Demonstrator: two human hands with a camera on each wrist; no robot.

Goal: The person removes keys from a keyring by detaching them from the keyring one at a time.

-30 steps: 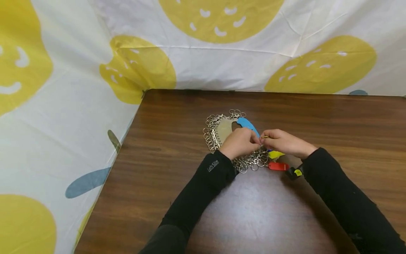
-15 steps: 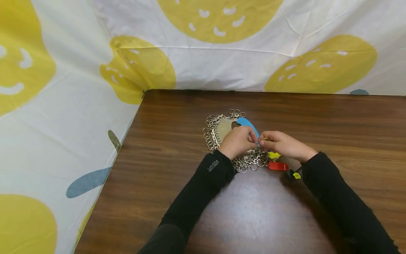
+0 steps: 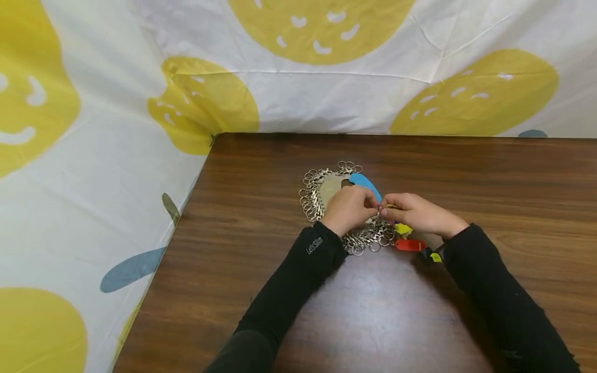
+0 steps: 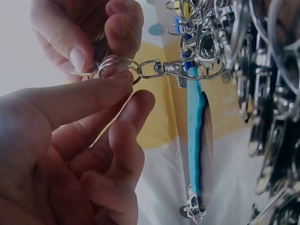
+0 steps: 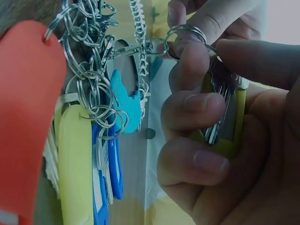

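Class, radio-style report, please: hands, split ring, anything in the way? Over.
Left hand pinching split ring. Right hand holding keys, yellow tag. Split ring touching clip. Other rings bunched close by.

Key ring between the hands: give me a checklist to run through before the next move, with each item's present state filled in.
1. Left hand steadies the ring: ok, its fingertips are at the ring.
2. Right hand holds the keys and their yellow tag: ok, fingers curled round them.
3. Ring linked to the metal clip: ok, joined at the clip's loop.
4. Keys fully threaded onto the ring: cannot tell, fingers cover the spot.
5. Clip's far end fastened: cannot tell, crowded by other metal parts.
6. Red tag out of the hands' grip: ok, it lies apart from both.
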